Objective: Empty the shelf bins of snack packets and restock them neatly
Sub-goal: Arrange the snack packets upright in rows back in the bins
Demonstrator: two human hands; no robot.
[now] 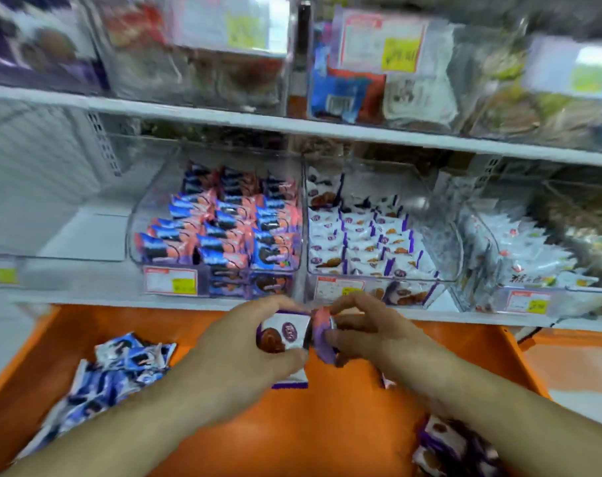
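My left hand (244, 342) grips one white-and-purple snack packet (284, 333), fingers curled over its top edge and thumb under its bottom edge. The packet's printed face is turned toward me, showing a brown pastry picture and a round purple logo; the lettering is too blurred to read. Its long axis runs roughly left to right. My right hand (358, 330) pinches one pink-and-purple packet (322, 339) between thumb and fingers. This packet stands on edge with its long axis near vertical, just beside the right edge of the first packet. Both packets are held above the orange tray (327, 425), in front of the lower shelf's edge.

On the lower shelf (189, 299) three clear bins hold stock. The left bin (134, 235) holds blue-and-pink packets in three rows, standing and leaning back. The middle bin (444, 266) holds white-and-purple packets, also in about three rows. The right bin (499, 290) holds white packets with dark characters that I cannot read. Each of the three bins carries one red-bordered price label with a yellow patch; the print is illegible.

The tray holds two loose piles: blue-and-white packets (117, 373) at the left and white-and-purple packets (454, 449) at the lower right. One further white-and-purple packet (291, 382) lies under my left hand. Exact counts in bins and piles cannot be determined.
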